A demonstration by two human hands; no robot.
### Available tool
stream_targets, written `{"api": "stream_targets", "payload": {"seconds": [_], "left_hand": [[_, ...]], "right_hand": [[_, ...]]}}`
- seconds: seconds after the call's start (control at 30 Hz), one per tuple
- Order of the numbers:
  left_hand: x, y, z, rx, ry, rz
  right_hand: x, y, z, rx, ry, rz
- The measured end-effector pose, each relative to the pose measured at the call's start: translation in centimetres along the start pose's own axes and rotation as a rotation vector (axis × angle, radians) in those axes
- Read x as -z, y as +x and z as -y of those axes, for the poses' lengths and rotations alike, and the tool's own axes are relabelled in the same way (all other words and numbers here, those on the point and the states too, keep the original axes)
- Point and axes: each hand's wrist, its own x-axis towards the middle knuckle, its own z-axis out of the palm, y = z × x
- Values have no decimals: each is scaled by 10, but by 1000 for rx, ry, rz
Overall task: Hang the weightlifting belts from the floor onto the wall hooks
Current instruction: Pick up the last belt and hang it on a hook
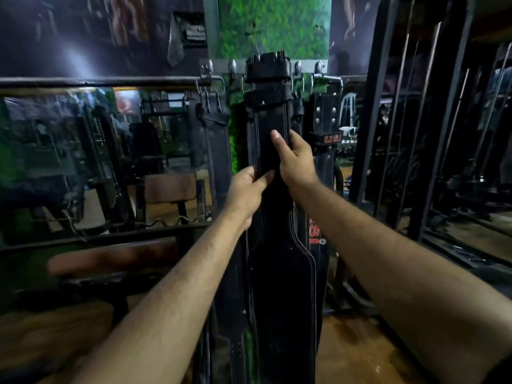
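Belts already fill much of the hook rail [304,68]: one hangs at nine o'clock of centre [214,139], a red-lettered one [324,151] at three o'clock, while the black belt [273,151] in hand stands upright at centre, buckle end up at twelve o'clock against the hooks, seemingly not yet released. Right hand [296,162] and left hand [246,189] both clamp their fingers around its strap; no container shows, and whether belts remain on the floor cannot be told.
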Motion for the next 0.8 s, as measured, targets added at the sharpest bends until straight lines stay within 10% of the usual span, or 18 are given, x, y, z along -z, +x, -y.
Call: {"api": "stream_targets", "payload": {"seconds": [0.5,0.8], "left_hand": [[-13,-24,31,258,440,152],[-62,18,-28,-139,291,-115]], "right_hand": [[44,33,-1,-183,269,-6],[53,64,18,-122,392,10]]}}
